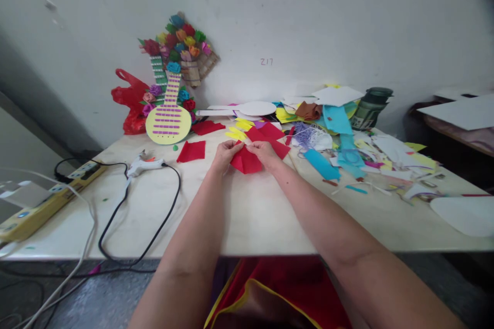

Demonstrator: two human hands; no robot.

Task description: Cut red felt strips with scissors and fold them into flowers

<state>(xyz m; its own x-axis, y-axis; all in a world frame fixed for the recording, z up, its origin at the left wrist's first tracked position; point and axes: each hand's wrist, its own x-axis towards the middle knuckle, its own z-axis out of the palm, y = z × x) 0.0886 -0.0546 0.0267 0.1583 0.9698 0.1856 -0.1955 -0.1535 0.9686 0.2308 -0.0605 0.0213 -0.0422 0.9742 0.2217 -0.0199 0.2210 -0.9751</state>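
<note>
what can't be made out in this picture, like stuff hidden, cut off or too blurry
- Head view: part of the held red piece, covered by the left hand and right hand.
- Head view: the lower part of the green strip, behind the yellow guitar shape.
- Head view: the far end of the white oval, cut off by the right edge.
- Head view: any wording on the bottle, too small and blurred.

You have soft, diffuse, slightly cool light from outside the view, leaving the wall (250,20) pale grey while the far right and the top right corner sink into darkness. Your wide lens stretches your forearms (332,216) toward the lower edge, and mild blur softens the red paper (247,162) and scattered scraps (392,149).
</note>
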